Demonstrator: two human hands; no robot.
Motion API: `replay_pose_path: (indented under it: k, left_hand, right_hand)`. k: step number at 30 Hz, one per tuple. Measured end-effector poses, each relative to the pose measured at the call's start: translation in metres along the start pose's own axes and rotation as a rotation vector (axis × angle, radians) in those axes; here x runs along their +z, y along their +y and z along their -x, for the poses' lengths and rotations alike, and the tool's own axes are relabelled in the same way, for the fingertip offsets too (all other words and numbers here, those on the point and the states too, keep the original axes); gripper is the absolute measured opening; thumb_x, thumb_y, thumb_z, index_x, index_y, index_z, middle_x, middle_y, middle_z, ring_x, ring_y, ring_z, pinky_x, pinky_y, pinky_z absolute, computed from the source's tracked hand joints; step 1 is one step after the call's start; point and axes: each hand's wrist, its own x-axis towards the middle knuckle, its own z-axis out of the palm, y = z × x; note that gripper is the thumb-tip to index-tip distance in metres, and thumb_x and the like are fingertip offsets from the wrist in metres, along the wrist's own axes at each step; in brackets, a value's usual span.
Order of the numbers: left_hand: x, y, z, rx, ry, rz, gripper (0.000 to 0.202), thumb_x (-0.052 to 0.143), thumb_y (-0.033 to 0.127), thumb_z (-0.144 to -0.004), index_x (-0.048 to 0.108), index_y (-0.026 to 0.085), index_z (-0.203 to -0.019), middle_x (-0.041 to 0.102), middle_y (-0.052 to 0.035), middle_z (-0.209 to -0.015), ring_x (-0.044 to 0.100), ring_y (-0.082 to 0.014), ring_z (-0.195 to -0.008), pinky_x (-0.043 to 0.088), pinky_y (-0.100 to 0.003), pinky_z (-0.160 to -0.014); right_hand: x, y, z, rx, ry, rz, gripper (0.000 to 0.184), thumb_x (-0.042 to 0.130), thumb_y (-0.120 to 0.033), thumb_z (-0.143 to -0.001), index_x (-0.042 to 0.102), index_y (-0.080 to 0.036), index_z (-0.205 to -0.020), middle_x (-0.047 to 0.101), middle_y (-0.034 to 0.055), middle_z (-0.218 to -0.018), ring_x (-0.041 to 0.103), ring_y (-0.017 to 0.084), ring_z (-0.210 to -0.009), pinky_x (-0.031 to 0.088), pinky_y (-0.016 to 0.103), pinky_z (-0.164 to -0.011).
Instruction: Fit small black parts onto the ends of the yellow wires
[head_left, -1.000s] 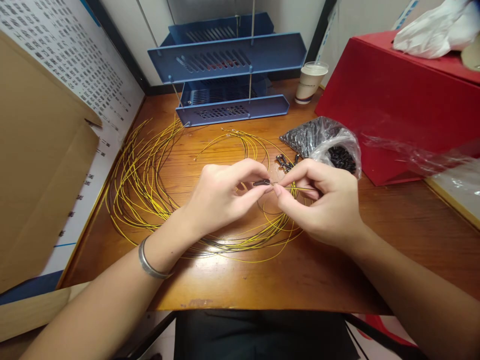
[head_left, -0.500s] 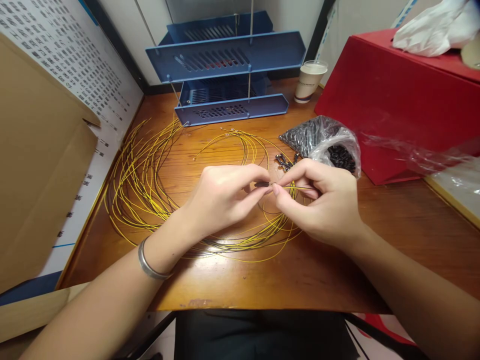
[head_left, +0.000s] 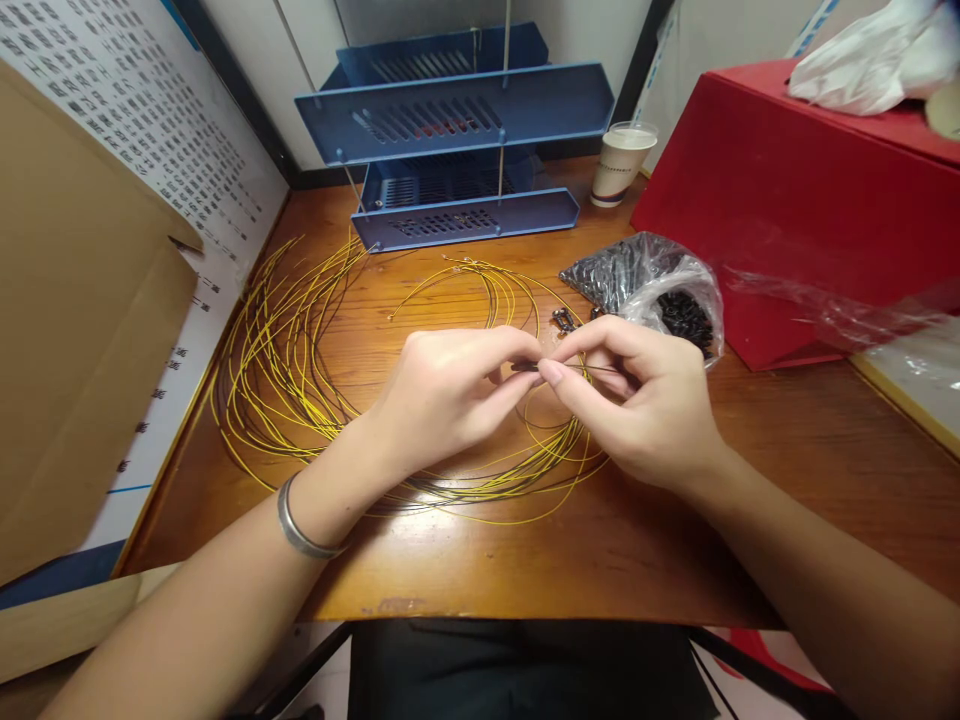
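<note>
My left hand [head_left: 442,390] pinches a small black connector [head_left: 525,367] between thumb and fingers, above the wooden desk [head_left: 600,540]. My right hand [head_left: 645,400] pinches the end of a thin yellow wire [head_left: 592,370] and holds it against that connector; the fingertips of both hands touch. Under the hands lies a loose coil of several yellow and black wires [head_left: 285,370]. A few loose black connectors [head_left: 564,320] lie just behind my right hand.
A clear plastic bag of black connectors [head_left: 652,290] sits at the right, against a red box [head_left: 810,200]. A blue stacked letter tray [head_left: 457,130] and a paper cup [head_left: 621,165] stand at the back. Cardboard [head_left: 75,330] leans at the left.
The hands have closed together: the gap with the black connector showing between them is nearly gone, and the wire end now meets the connector.
</note>
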Motion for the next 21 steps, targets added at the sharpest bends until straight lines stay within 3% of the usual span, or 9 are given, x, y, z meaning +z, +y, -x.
replay_pose_path:
  k: [6, 10, 21]
  left_hand:
    - [0.0010, 0.0003, 0.0002, -0.021, 0.040, -0.022, 0.009, 0.067, 0.026, -0.091, 0.067, 0.016, -0.090, 0.074, 0.0029, -0.079, 0.066, -0.0061, -0.065, 0.047, -0.015, -0.065]
    - [0.0008, 0.0009, -0.0001, -0.033, 0.047, -0.034, 0.009, 0.067, 0.026, -0.091, 0.066, 0.017, -0.089, 0.074, 0.0030, -0.079, 0.066, -0.0066, -0.063, 0.047, -0.016, -0.064]
    - [0.0006, -0.0018, 0.0030, 0.010, -0.001, -0.107, 0.012, 0.063, 0.029, -0.094, 0.069, 0.019, -0.093, 0.074, 0.0019, -0.072, 0.068, -0.0094, -0.060, 0.046, -0.019, -0.058]
  right_hand:
    - [-0.0023, 0.0021, -0.0004, 0.087, -0.049, -0.077, 0.008, 0.061, -0.022, -0.085, 0.057, -0.019, -0.078, 0.044, -0.0037, -0.057, 0.040, 0.009, -0.051, 0.032, 0.025, -0.049]
    - [-0.0022, 0.0006, -0.0015, 0.037, -0.046, -0.031, 0.013, 0.059, -0.018, -0.084, 0.054, -0.020, -0.072, 0.054, -0.0003, -0.062, 0.047, 0.011, -0.057, 0.036, 0.025, -0.053]
    - [-0.0006, 0.0019, -0.0007, -0.029, -0.023, 0.069, 0.014, 0.063, -0.015, -0.082, 0.057, -0.019, -0.071, 0.050, -0.0027, -0.056, 0.040, 0.008, -0.049, 0.033, 0.025, -0.050]
